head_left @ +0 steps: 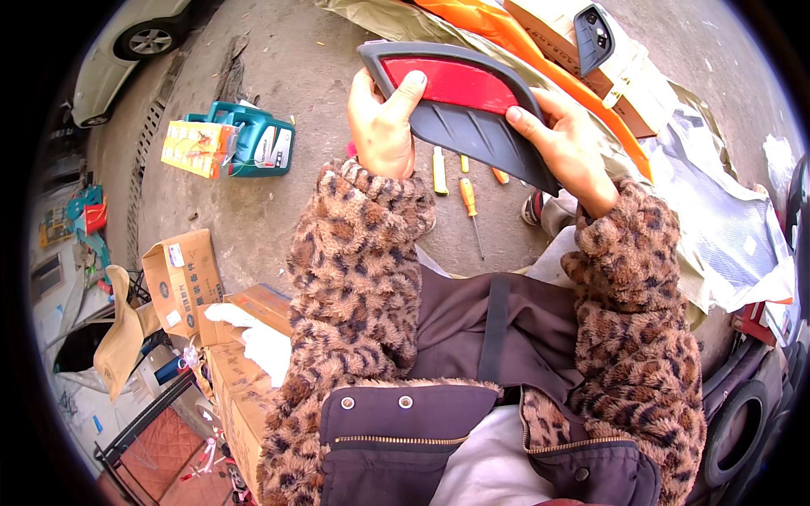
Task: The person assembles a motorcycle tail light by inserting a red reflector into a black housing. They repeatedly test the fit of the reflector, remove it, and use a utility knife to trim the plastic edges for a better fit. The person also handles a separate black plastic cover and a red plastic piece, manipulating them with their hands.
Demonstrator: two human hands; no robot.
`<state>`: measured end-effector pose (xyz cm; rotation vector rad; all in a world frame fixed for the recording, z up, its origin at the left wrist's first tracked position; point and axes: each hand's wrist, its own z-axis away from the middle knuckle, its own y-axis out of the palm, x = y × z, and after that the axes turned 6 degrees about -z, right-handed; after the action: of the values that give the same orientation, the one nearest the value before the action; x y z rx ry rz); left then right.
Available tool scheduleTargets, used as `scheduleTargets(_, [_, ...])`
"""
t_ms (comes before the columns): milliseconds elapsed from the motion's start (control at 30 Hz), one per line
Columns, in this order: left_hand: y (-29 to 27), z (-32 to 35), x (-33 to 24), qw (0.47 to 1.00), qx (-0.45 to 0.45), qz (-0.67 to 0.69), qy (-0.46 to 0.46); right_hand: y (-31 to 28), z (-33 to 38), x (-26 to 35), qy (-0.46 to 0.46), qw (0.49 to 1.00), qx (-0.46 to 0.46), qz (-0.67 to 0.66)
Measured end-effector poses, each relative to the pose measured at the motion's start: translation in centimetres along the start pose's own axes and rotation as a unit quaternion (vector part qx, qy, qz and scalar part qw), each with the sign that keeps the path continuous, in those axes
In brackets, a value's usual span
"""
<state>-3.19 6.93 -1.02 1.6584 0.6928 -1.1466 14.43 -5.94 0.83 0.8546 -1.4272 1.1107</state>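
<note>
Above the concrete ground [278, 76], the left hand [381, 126] and right hand [567, 143] both grip a grey trim piece [472, 135] with a red reflector [451, 80]. Held by its edges only, it could likely slip and drop onto the screwdrivers [469, 202] below.

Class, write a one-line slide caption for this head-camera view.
Both hands, left and right, hold a dark grey trim piece with a red reflector above screwdrivers on the concrete ground.

Two hands [381, 126] [567, 143] are counted on one grey trim panel [472, 126] with one red reflector [451, 82] — while on the ground one car [118, 51], one teal canister [257, 139], two screwdrivers [469, 202] [500, 175] and three cardboard boxes [181, 282] [245, 396] [591, 59] are tallied.
</note>
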Motion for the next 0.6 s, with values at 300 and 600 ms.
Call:
scheduleTargets(300, [0.6,-0.7,-0.6,0.990,0.093,0.080,0.075,0.2,-0.3,0.3,-0.351,0.903,-0.122,0.217])
scheduleTargets(600, [-1.2,0.0,0.1,0.981,0.140,0.078,-0.113,-0.1,-0.5,1.6,-0.527,0.725,-0.155,0.415])
